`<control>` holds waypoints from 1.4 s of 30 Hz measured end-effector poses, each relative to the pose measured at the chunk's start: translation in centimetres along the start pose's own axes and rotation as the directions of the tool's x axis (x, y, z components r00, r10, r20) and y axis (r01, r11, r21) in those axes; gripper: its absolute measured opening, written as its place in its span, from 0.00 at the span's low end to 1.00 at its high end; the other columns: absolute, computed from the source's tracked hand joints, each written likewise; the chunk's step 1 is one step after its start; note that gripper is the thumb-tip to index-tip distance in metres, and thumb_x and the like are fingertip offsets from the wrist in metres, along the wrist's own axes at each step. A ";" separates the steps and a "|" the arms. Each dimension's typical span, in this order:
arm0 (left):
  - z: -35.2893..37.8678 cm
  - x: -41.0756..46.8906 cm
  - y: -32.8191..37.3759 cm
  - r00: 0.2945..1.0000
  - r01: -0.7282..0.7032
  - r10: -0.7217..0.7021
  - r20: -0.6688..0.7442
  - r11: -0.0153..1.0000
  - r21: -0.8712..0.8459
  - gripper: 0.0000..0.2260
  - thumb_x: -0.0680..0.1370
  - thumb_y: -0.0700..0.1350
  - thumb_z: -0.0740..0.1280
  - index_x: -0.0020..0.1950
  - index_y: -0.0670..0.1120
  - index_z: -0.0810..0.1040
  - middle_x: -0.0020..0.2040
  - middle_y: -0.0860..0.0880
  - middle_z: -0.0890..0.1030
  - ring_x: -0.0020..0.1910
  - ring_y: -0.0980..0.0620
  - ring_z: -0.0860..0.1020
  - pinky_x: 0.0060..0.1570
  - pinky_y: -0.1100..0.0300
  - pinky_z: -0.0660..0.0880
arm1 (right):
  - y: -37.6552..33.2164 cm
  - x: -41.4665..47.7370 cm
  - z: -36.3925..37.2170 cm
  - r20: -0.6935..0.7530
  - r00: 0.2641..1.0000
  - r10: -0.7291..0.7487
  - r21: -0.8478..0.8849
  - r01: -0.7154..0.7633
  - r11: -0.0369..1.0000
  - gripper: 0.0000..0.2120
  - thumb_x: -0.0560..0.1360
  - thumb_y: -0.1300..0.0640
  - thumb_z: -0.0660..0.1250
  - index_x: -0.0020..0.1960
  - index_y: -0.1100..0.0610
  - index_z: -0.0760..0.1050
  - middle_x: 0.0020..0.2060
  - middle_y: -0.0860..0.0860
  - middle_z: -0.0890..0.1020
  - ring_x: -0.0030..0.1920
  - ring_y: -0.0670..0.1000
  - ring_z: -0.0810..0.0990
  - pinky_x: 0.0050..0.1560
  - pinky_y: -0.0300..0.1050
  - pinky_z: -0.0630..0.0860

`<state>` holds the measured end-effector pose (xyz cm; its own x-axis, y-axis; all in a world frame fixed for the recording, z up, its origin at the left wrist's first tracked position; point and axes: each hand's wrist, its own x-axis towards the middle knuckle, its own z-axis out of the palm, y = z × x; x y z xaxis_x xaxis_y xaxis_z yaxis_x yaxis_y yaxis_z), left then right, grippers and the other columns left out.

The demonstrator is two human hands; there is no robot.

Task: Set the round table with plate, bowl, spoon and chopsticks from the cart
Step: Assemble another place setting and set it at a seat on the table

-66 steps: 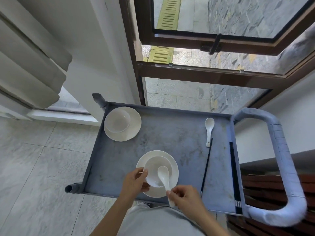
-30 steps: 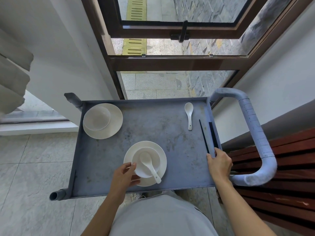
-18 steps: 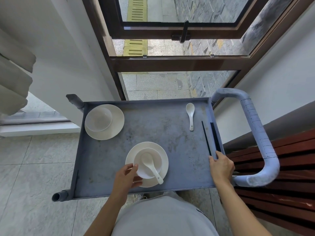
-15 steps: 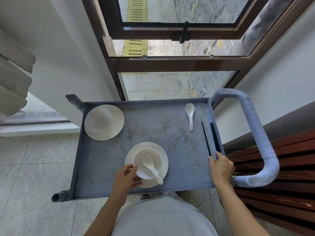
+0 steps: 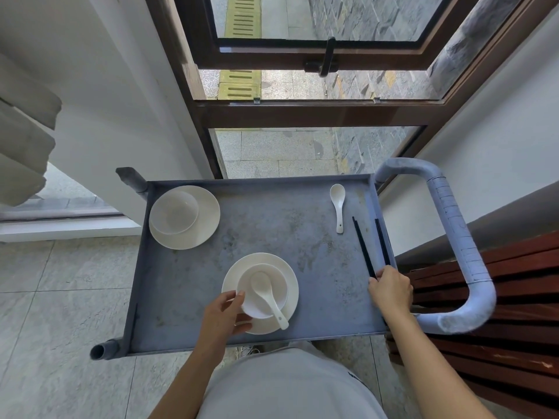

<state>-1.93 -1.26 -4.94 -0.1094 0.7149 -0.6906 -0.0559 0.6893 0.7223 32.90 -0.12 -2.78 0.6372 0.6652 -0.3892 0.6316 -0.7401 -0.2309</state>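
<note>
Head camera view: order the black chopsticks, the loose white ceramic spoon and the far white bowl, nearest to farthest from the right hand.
1. Black chopsticks, at the grey metal cart's right edge, touching the right hand.
2. Loose white ceramic spoon, far right corner.
3. White ceramic bowl on its plate, far left corner.

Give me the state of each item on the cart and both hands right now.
near plate: on cart, near bowl stacked on it.
near bowl: upright, near spoon resting inside.
far plate: on cart, far bowl on it.
loose spoon: flat on cart, unheld.
chopsticks: lying on cart, spread apart.
left hand: grips near plate's rim.
right hand: pinches chopsticks' near ends.
</note>
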 end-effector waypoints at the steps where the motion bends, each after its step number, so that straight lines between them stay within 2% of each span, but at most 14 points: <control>1: 0.0 0.0 0.1 1.000 0.000 0.000 -0.002 1.000 0.001 0.06 0.81 0.48 0.71 0.55 0.48 0.84 0.48 0.48 0.87 0.40 0.50 0.88 0.35 0.55 0.84 | -0.3 0.3 -0.2 0.049 0.999 0.012 -0.027 -0.010 1.000 0.06 0.79 0.58 0.70 0.51 0.61 0.80 0.48 0.61 0.84 0.49 0.64 0.81 0.44 0.47 0.72; 4: 0.1 0.1 0.1 1.000 0.001 -0.001 0.003 1.000 -0.006 0.06 0.81 0.48 0.71 0.55 0.47 0.84 0.49 0.47 0.87 0.40 0.52 0.88 0.35 0.56 0.84 | -1.0 1.0 -0.3 0.136 0.990 0.028 -0.065 -0.020 0.998 0.09 0.78 0.61 0.67 0.39 0.60 0.74 0.41 0.59 0.79 0.42 0.60 0.76 0.40 0.46 0.70; 9: 0.2 0.2 0.1 1.000 0.001 -0.001 0.006 1.000 -0.002 0.08 0.82 0.48 0.71 0.57 0.46 0.84 0.51 0.46 0.87 0.40 0.50 0.88 0.37 0.55 0.85 | -1.6 0.3 -0.4 0.158 0.987 0.016 -0.045 -0.009 0.999 0.10 0.79 0.61 0.65 0.40 0.62 0.76 0.42 0.60 0.82 0.45 0.61 0.81 0.45 0.51 0.77; 11: 0.0 0.2 0.3 1.000 0.004 -0.004 0.002 1.000 -0.013 0.08 0.82 0.48 0.71 0.57 0.47 0.84 0.51 0.46 0.87 0.40 0.50 0.88 0.38 0.56 0.85 | -2.0 -0.6 -0.4 0.136 0.990 -0.049 0.044 0.043 0.998 0.11 0.81 0.58 0.67 0.44 0.63 0.81 0.42 0.58 0.85 0.47 0.60 0.82 0.51 0.52 0.79; 14: -0.3 0.2 0.3 1.000 0.013 -0.014 -0.010 1.000 -0.020 0.08 0.82 0.48 0.70 0.58 0.47 0.84 0.51 0.46 0.87 0.42 0.48 0.88 0.39 0.55 0.85 | -4.1 -3.2 0.1 0.191 0.963 -0.189 0.250 0.138 0.958 0.09 0.79 0.54 0.72 0.56 0.58 0.85 0.45 0.51 0.86 0.50 0.54 0.84 0.55 0.48 0.78; 16: -0.6 0.2 0.2 0.999 0.021 -0.022 -0.025 0.999 -0.029 0.08 0.82 0.48 0.71 0.58 0.47 0.84 0.52 0.46 0.87 0.43 0.48 0.88 0.39 0.55 0.85 | -5.9 -5.1 1.4 0.269 0.925 -0.267 0.340 0.168 0.925 0.09 0.77 0.53 0.75 0.56 0.55 0.85 0.43 0.48 0.87 0.47 0.50 0.86 0.54 0.47 0.82; 19: -0.9 0.4 0.3 0.999 0.032 -0.033 -0.036 0.999 -0.028 0.08 0.81 0.48 0.71 0.58 0.47 0.84 0.52 0.45 0.87 0.44 0.47 0.87 0.40 0.55 0.85 | -8.0 -6.8 3.8 0.373 0.880 -0.293 0.421 0.121 0.899 0.10 0.75 0.54 0.77 0.55 0.54 0.86 0.43 0.50 0.89 0.46 0.51 0.88 0.56 0.53 0.85; 25: -1.4 0.6 0.5 1.000 0.007 -0.007 -0.027 1.000 0.023 0.06 0.81 0.48 0.71 0.56 0.48 0.84 0.49 0.47 0.88 0.43 0.48 0.87 0.41 0.54 0.86 | -8.9 -7.4 6.1 0.355 0.888 -0.293 0.368 0.155 0.917 0.12 0.73 0.51 0.79 0.54 0.55 0.87 0.41 0.48 0.89 0.44 0.48 0.88 0.53 0.50 0.85; 28: -1.7 0.8 0.5 1.000 -0.005 0.007 -0.024 0.999 0.054 0.07 0.80 0.47 0.72 0.56 0.47 0.85 0.46 0.49 0.88 0.40 0.50 0.87 0.40 0.56 0.85 | -8.7 -7.4 6.3 0.304 0.905 -0.299 0.327 0.195 0.925 0.13 0.75 0.49 0.76 0.55 0.55 0.87 0.44 0.50 0.89 0.47 0.49 0.87 0.55 0.47 0.83; 31: -1.9 0.9 0.5 0.999 -0.031 0.031 -0.006 0.996 0.089 0.09 0.80 0.48 0.73 0.58 0.46 0.84 0.49 0.46 0.88 0.39 0.52 0.86 0.40 0.56 0.85 | -9.5 -7.0 6.1 0.238 0.920 -0.312 0.311 0.232 0.922 0.13 0.76 0.49 0.75 0.56 0.56 0.87 0.46 0.51 0.90 0.50 0.51 0.87 0.53 0.43 0.80; 35: -2.2 0.8 0.6 0.996 -0.079 0.084 -0.028 0.987 0.137 0.10 0.79 0.48 0.74 0.59 0.47 0.83 0.50 0.47 0.87 0.37 0.51 0.87 0.39 0.55 0.85 | -10.5 -6.7 6.1 0.248 0.911 -0.331 0.263 0.266 0.928 0.11 0.77 0.49 0.74 0.52 0.55 0.89 0.42 0.51 0.90 0.48 0.51 0.87 0.55 0.47 0.83; 37: -2.5 0.7 0.8 0.987 -0.115 0.136 -0.084 0.969 0.220 0.15 0.77 0.51 0.76 0.61 0.48 0.82 0.51 0.51 0.86 0.41 0.50 0.86 0.39 0.55 0.85 | -10.2 -6.8 6.2 0.233 0.921 -0.313 0.259 0.251 0.933 0.12 0.77 0.48 0.75 0.54 0.56 0.88 0.45 0.50 0.89 0.49 0.51 0.86 0.56 0.47 0.82; 40: -3.3 0.7 0.8 0.966 -0.154 0.220 -0.137 0.913 0.379 0.21 0.75 0.57 0.76 0.64 0.53 0.78 0.55 0.53 0.81 0.48 0.55 0.80 0.45 0.61 0.78 | -9.5 -6.8 6.2 0.212 0.936 -0.280 0.308 0.208 0.929 0.18 0.75 0.47 0.77 0.61 0.56 0.83 0.51 0.50 0.87 0.51 0.51 0.84 0.57 0.48 0.80; 42: -3.7 0.7 0.9 0.982 -0.098 0.148 -0.117 0.930 0.355 0.23 0.74 0.58 0.76 0.65 0.54 0.76 0.56 0.52 0.81 0.51 0.55 0.80 0.52 0.56 0.80 | -9.3 -6.6 6.2 0.294 0.918 -0.266 0.357 0.153 0.922 0.20 0.74 0.48 0.78 0.63 0.55 0.82 0.50 0.49 0.86 0.51 0.49 0.83 0.53 0.43 0.78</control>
<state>-5.72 -0.60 -4.68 -0.2322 0.7903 -0.5670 0.3115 0.6126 0.7264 20.10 1.71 -3.55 0.2871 0.7786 -0.5580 0.5218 -0.6156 -0.5905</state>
